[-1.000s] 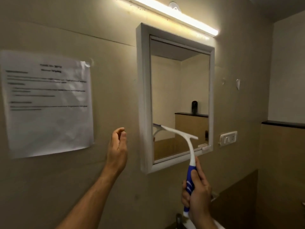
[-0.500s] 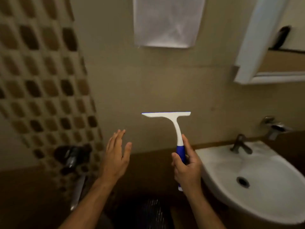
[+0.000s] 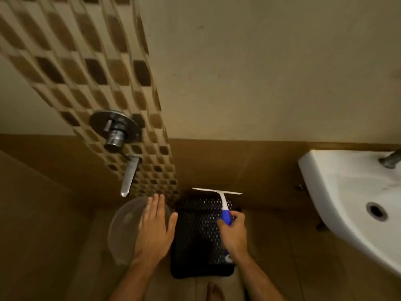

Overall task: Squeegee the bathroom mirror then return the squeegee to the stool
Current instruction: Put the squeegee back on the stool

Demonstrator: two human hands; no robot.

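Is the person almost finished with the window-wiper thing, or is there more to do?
Nearly finished. The mirror is out of view now, so the wiping part looks over, though I can't check it. The right hand holds the squeegee by its blue handle, just above the black stool. The left hand is open and empty. All that is left is laying the squeegee on the stool and letting go.

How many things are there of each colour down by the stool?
Black: 1, the stool
White and blue: 1, the squeegee, held in the right hand
White: 1, the sink
Clear: 1, the bucket beneath the open left hand
Silver: 1, the shower tap
Total: 5
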